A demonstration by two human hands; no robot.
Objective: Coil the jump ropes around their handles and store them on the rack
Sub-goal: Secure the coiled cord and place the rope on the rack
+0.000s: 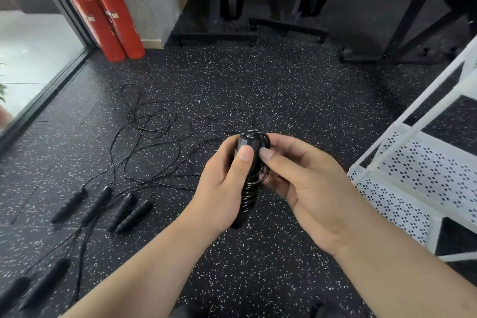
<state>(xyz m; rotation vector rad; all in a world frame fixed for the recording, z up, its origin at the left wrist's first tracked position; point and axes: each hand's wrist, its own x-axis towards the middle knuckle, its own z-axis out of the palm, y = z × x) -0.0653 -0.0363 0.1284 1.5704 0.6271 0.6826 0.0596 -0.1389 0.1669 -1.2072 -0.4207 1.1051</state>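
I hold the coiled jump rope (248,190) in front of me, above the speckled black floor (258,85), with both hands on it. It is a black bundle standing almost upright: thin glossy cord wound in tight turns round the lower part of the handles, a faceted matte cap showing at the top, and a few looser loops bulging out on the right near that cap. My left hand (227,178) wraps round it from the left, thumb pressed flat on the upper part. My right hand (304,181) pinches the loose loops between thumb and fingers. The loose jump ropes (144,131) lie tangled on the floor to the left, their ribbed black handles (122,208) side by side. The white perforated rack (402,183) stands to my right.
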